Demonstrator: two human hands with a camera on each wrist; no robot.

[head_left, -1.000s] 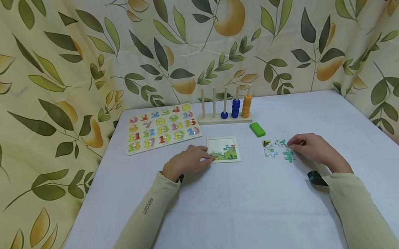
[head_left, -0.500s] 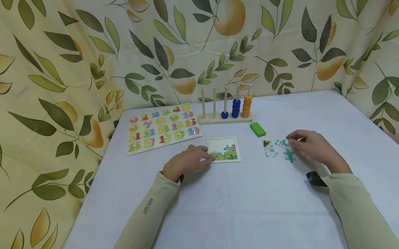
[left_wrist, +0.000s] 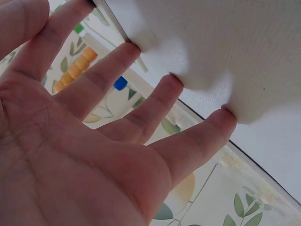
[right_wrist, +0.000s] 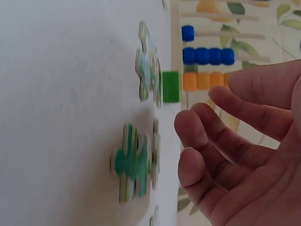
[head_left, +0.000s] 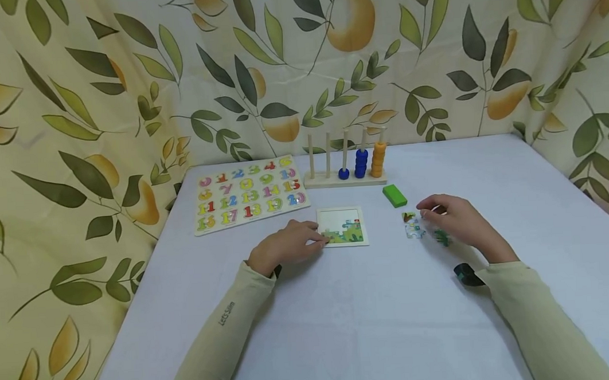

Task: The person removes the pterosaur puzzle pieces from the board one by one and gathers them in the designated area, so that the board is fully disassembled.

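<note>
My left hand (head_left: pixel 290 245) rests with its fingertips on the left edge of a small white-framed jigsaw tray (head_left: pixel 366 239). Inside the tray, joined pieces make a green scene along the bottom and right. The left wrist view shows the spread fingers (left_wrist: pixel 155 108) against the table. Over loose jigsaw pieces, my right hand (head_left: pixel 458 219) hovers with loosely bent fingers and nothing visible between them. A green piece (right_wrist: pixel 134 162) lies below it, and a pale piece (right_wrist: pixel 145 66) lies farther off. In the head view, the hand partly covers these pieces.
A number board (head_left: pixel 250 194) lies at the back left. Beside it stands a wooden peg stand (head_left: pixel 345 180) with blue and orange beads. A green block (head_left: pixel 395 195) sits between the stand and the loose pieces. A patterned curtain hangs behind the table.
My right hand has moved left over the loose pieces and now covers one that showed before. My left hand stays on the tray's edge.
</note>
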